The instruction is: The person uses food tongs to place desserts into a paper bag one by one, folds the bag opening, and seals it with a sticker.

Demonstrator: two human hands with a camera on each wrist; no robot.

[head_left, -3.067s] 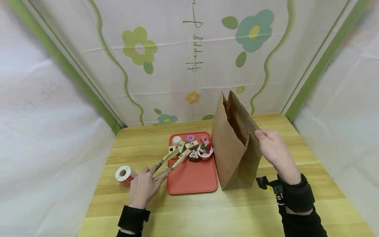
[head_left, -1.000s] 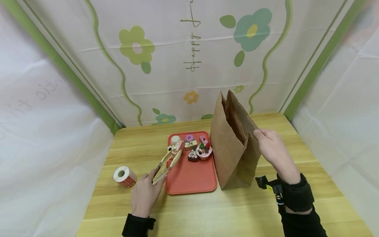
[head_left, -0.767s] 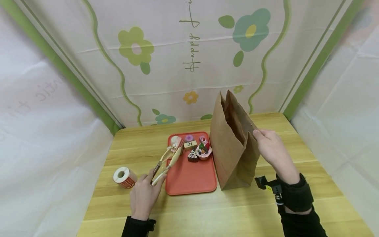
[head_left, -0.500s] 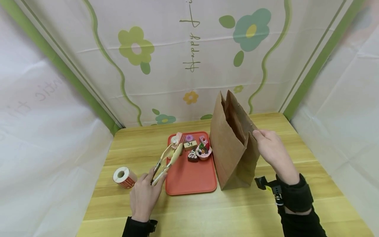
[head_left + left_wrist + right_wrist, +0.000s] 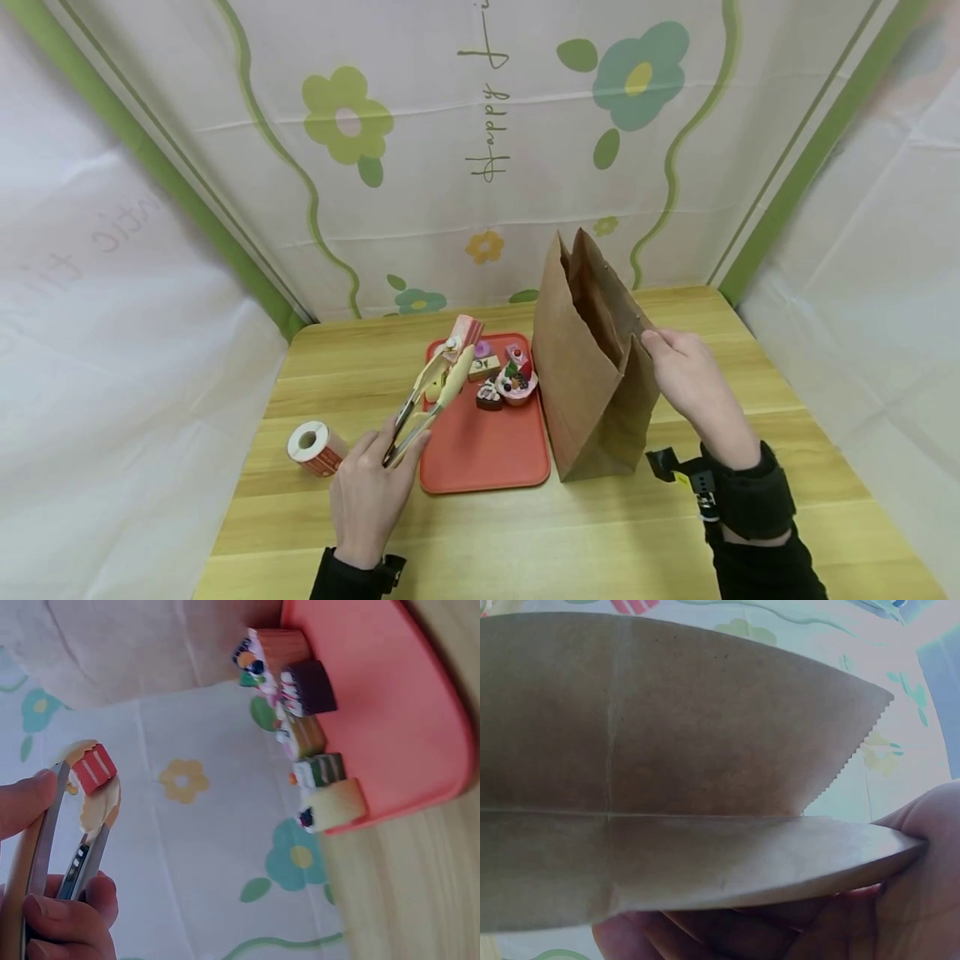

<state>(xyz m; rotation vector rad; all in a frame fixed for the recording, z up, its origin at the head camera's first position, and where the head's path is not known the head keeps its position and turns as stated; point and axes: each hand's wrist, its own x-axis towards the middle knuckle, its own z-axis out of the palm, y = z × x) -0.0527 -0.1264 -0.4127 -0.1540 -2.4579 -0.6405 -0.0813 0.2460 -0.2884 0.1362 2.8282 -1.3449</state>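
My left hand (image 5: 373,493) grips metal tongs (image 5: 403,433) with cream-coloured tips. Between those tips is a pink-and-red layered cake slice (image 5: 467,332), raised above the tray; the left wrist view shows the same cake slice (image 5: 94,769) pinched there. On the red tray (image 5: 487,454) sit several small toy-like cakes, among them a fruit-topped cupcake (image 5: 516,385) and a dark chocolate cake (image 5: 489,396). My right hand (image 5: 693,375) pinches the top edge of an upright brown paper bag (image 5: 588,392), whose mouth gapes. In the right wrist view, fingers (image 5: 622,937) lie beneath the folded bag edge.
A roll of red-and-white labels (image 5: 317,448) lies on the wooden table (image 5: 480,542) left of the tray. The bag stands right beside the tray's right edge. Behind the table hangs a white cloth (image 5: 420,208) with printed flowers, and more white cloth flanks both sides.
The tongs have taken hold of the layered cake slice and lifted it up from among the cakes, toward the tray's far edge. My right hand keeps its hold on the bag.
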